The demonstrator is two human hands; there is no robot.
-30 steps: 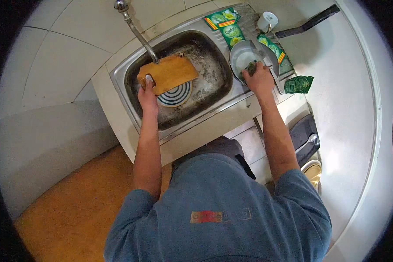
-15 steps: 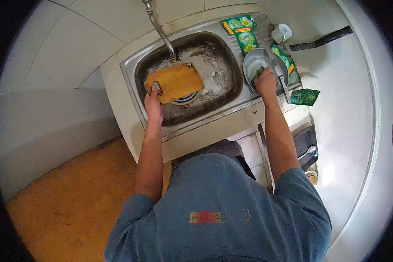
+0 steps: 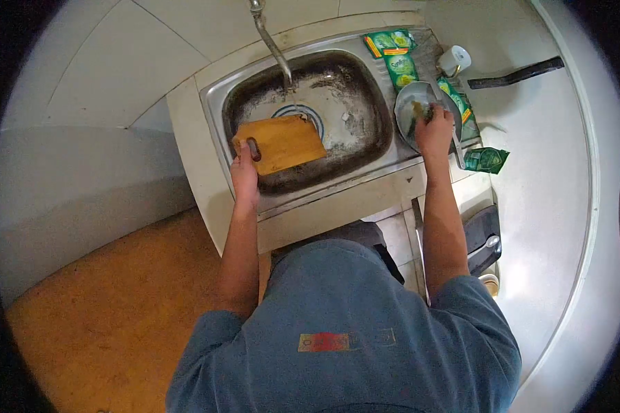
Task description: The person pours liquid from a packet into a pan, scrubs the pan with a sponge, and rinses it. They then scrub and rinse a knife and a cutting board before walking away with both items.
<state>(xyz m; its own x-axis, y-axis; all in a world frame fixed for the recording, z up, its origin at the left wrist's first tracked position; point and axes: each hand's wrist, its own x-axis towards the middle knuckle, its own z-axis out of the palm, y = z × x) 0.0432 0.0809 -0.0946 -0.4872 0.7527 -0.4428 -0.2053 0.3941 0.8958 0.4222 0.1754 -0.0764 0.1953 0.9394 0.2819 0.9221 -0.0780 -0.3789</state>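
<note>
My left hand point(image 3: 245, 175) grips the wooden board point(image 3: 282, 146) at its cut-out end, thumb up by the slot and the other fingers mostly hidden beneath. The board is orange-brown, flat and roughly rectangular, with an angled corner beside the slot, darker marks along its edges and a small dark nick at the far edge. I hold it over the sink basin point(image 3: 358, 103), slightly tilted, and it hides part of a round plate point(image 3: 319, 120) with dark and pale rings.

My right hand point(image 3: 435, 134) is at the grey metal pan point(image 3: 406, 103), fingers drawn together on a scrubber point(image 3: 419, 110) – green and yellowish, its exact shape hard to tell. The pan sits on the drainboard beside the basin, and its inside looks pale and cloudy; whether that is liquid or suds, I cannot tell.

The basin is stained dark around its walls, with pale patches on the bottom, and the faucet point(image 3: 272, 48) reaches over its far side. Green packets point(image 3: 401, 69) lie around the pan, with a white mug point(image 3: 455, 60) nearby. Lower down on my right, a dark tray point(image 3: 486, 230) has a spoon point(image 3: 492, 241) in it.
</note>
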